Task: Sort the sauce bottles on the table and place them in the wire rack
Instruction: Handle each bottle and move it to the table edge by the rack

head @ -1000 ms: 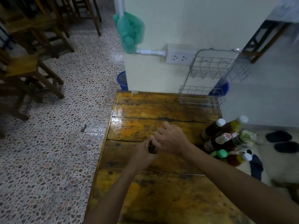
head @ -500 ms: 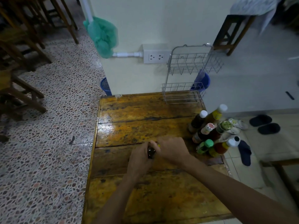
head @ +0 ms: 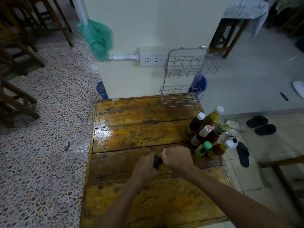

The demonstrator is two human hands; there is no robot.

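Over the middle of the wooden table (head: 131,129), my left hand (head: 145,168) and my right hand (head: 178,157) both close on one small dark bottle (head: 157,162); only a dark bit of it shows between them. Several sauce bottles stand clustered at the table's right edge: a dark one with a white cap (head: 195,123), a tall amber one (head: 212,117), one with a red-and-white cap (head: 201,134), a gold-lidded one (head: 217,133), a green-capped one (head: 204,148) and a red-orange one (head: 219,148). The empty two-tier wire rack (head: 181,97) stands at the table's far right corner.
A pale pillar with a power socket (head: 153,60) and a green bag (head: 97,38) rises behind the table. Blue bins (head: 102,89) sit on the floor beside it. Wooden chairs (head: 16,55) fill the left. Sandals (head: 261,125) lie on the floor at right.
The view has swung, so the table and bottles sit differently in frame. My hands stay together on the small dark bottle, the right one now closed more tightly over its top.
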